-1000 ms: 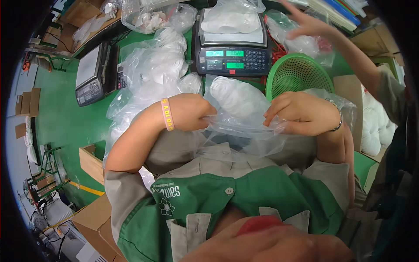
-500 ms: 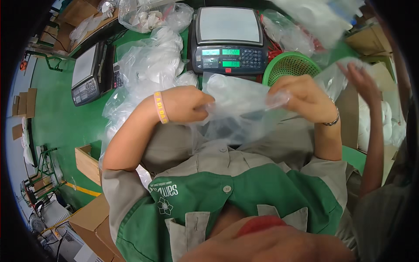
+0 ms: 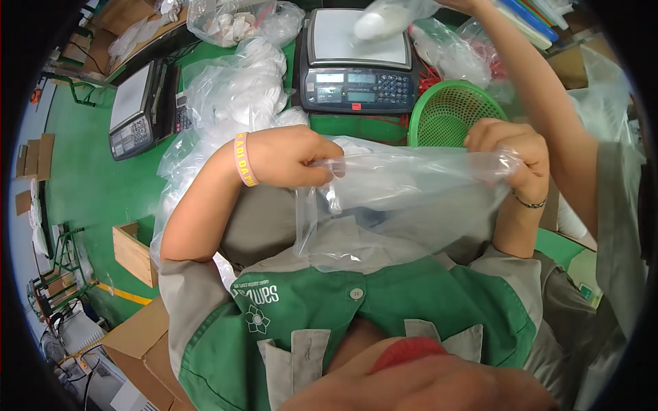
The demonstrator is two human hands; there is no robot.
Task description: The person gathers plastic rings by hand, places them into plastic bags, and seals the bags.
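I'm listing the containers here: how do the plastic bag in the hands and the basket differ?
The plastic bag is clear; the basket is green. The bag is creased film held between left hand and right hand; the basket is round, stiff-looking and perforated.

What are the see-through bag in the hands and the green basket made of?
The bag seems to be thin, shiny plastic film: it's see-through, creased and catches the light. The green basket looks like stiff, smooth plastic, since its one-colour wall is full of neat little holes, though I can't be sure.
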